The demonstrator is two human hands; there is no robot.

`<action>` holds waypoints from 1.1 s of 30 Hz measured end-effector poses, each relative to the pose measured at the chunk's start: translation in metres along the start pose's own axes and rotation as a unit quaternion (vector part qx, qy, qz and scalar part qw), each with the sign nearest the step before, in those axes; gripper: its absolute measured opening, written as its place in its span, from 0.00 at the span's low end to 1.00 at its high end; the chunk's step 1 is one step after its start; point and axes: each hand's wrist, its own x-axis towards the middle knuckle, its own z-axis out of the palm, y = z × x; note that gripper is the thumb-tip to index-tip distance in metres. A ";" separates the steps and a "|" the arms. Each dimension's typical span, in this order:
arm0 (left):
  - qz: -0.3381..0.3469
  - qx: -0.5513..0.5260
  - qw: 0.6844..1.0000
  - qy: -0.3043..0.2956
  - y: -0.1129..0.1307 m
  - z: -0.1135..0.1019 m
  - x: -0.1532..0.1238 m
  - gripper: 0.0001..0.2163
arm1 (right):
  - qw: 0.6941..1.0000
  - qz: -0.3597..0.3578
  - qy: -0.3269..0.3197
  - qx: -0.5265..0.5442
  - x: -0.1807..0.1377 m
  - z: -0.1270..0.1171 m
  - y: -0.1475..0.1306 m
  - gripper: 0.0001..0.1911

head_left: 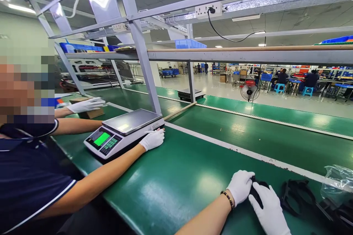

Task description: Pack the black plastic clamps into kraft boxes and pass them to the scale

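Observation:
My left hand [241, 187], in a white glove with a beaded bracelet at the wrist, is closed on the edge of a dark black part [256, 195]. From the other side, my gloved right hand [268, 207] grips the same part with thumb and fingers. Most of that part is hidden by the gloves, so its exact kind does not show. Just right of my hands lie curved black plastic pieces [299, 196] on the green work table [182, 180]. Clear plastic film [338, 180] rests behind them.
At the left, a co-worker's gloved hand [153, 139] with a pen-like white stick rests beside a digital scale [132, 121]; the other glove [86, 105] is over a cardboard box [92, 113]. A metal frame post [143, 62] and wooden bar [180, 111] stand beyond.

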 end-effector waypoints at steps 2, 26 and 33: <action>-0.002 0.000 1.000 -0.002 0.000 -0.001 0.000 0.17 | 1.000 0.018 -0.008 0.007 -0.001 -0.002 -0.002 0.28; 0.032 -0.039 0.999 -0.008 0.002 -0.003 0.015 0.17 | 0.909 0.254 -0.177 -0.280 0.047 -0.122 0.000 0.20; 0.038 -0.054 0.998 0.001 0.000 -0.002 0.019 0.17 | 0.908 0.288 -0.113 -0.282 0.052 -0.138 0.015 0.22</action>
